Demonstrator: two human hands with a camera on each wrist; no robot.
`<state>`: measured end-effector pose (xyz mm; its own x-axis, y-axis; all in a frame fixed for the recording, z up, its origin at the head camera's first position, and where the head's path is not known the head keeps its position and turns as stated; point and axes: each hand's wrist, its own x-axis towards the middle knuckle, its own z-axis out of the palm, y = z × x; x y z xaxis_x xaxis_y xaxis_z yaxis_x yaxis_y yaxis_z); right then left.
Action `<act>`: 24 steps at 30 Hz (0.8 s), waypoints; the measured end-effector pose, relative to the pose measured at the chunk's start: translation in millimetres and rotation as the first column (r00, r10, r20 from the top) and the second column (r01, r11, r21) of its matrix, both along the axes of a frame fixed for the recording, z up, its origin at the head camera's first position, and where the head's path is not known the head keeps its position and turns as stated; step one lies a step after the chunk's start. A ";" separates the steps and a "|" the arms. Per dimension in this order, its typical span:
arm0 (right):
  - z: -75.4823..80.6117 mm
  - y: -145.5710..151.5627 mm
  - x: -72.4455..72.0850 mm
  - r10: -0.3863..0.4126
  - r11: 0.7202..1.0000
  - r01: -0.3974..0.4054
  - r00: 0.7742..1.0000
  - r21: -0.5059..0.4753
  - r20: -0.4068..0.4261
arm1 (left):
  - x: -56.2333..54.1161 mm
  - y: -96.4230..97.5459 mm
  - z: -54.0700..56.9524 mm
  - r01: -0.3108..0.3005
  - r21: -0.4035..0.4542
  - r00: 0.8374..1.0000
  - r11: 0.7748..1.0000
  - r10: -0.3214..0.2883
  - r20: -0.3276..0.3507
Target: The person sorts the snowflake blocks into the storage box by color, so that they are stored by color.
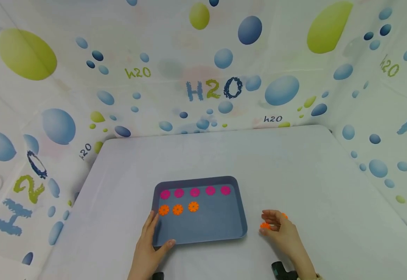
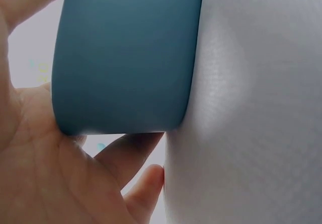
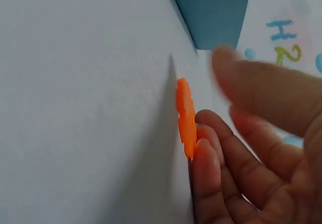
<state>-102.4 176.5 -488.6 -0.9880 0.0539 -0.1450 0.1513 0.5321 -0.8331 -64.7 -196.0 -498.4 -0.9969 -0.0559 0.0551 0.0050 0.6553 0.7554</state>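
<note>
A blue-grey rectangular tray (image 1: 210, 223) lies on the white table. My left hand (image 1: 149, 245) rests at its near left corner, fingers along the left wall and thumb by the front rim. In the left wrist view the tray's outer wall (image 2: 126, 58) stands close against the palm. To the right of the tray, my right hand (image 1: 280, 229) is at a notched orange plastic disc (image 1: 264, 225). The right wrist view shows fingertips touching the edge of this disc (image 3: 185, 118), while the blurred thumb stands apart from it. Another orange disc (image 1: 285, 216) is partly hidden behind the right hand.
Inside the tray, several pink discs (image 1: 194, 192) form a row along the far side. Three orange discs (image 1: 177, 209) lie below them from the left. A cloth with blue and green spots and H2O lettering (image 1: 213, 89) hangs behind the table and at both sides.
</note>
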 end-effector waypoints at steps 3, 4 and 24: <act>-0.1 2.1 3.3 0.027 0.997 -0.029 0.999 0.073 0.026 | 0.3 0.2 1.0 -0.002 -0.002 1.000 1.000 0.002 -0.001; 0.1 2.8 3.7 0.037 0.995 -0.039 0.999 0.091 0.028 | 0.3 0.2 1.3 -0.003 -0.002 1.000 1.000 0.003 0.000; 7.0 19.6 -2.8 0.080 0.969 -0.092 0.995 0.228 0.060 | 1.5 0.0 1.6 0.001 0.008 1.000 1.000 0.000 -0.025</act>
